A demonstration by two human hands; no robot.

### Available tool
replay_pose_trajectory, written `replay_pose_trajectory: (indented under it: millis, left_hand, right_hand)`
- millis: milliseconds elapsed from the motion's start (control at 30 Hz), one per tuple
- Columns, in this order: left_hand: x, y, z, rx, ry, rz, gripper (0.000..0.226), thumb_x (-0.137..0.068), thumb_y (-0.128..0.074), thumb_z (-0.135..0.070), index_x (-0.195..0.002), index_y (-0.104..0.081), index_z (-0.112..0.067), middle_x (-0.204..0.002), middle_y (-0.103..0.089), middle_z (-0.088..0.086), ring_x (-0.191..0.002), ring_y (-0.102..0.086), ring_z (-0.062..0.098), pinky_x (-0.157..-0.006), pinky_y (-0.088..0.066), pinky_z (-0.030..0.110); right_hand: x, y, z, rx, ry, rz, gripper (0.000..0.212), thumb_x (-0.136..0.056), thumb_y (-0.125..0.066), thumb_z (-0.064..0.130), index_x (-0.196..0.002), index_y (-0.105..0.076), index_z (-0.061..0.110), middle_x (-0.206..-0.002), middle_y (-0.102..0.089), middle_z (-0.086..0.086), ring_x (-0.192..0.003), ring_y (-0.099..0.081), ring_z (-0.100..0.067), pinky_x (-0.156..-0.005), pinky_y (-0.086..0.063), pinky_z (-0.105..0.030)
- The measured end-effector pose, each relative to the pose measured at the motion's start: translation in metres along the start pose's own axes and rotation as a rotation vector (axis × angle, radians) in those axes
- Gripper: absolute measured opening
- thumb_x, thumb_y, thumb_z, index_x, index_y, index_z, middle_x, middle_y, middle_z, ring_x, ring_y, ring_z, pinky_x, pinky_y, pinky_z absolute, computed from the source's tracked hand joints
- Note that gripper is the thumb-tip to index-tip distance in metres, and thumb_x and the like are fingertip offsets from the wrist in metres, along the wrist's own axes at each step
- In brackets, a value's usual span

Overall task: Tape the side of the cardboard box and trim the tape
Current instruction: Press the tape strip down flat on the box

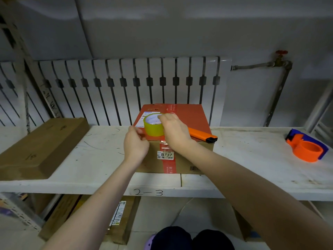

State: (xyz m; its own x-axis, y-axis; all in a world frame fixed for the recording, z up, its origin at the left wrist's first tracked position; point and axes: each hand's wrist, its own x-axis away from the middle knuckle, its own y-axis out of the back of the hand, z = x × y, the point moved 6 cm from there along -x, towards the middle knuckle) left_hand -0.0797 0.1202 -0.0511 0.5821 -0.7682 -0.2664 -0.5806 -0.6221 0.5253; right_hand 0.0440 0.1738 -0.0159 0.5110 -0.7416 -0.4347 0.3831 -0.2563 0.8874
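A cardboard box (183,159) with a red top and a strip of red printed tape stands on the white shelf (93,159). A roll of yellow-green tape (153,129) rests on the box's top near its front left corner. My right hand (175,129) grips the roll from the right. My left hand (135,143) is at the box's front left corner, fingers pinched close beside the roll; whether they hold the tape's free end is hidden. An orange utility knife (201,135) lies on the box top, behind my right hand.
A long flat brown carton (39,147) lies on the shelf at the left. An orange and blue tape dispenser (308,147) sits at the right. A white radiator (126,87) stands behind the shelf. More cartons (119,221) lie on the floor below.
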Motion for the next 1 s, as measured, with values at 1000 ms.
replay_pose_trajectory:
  millis: [1000]
  left_hand:
    - [0.021,-0.037,-0.043,-0.923,-0.698,0.032,0.040,-0.087,-0.049,-0.048,-0.079,-0.067,-0.013,-0.086,-0.065,0.007,-0.081,-0.061,0.028,-0.066,-0.029,0.030]
  right_hand:
    - [0.043,-0.003,-0.042,0.122,-0.007,-0.141,0.033,-0.086,-0.057,0.046,-0.086,-0.071,0.017,-0.091,-0.066,-0.004,-0.090,-0.059,-0.026,-0.060,-0.043,-0.032]
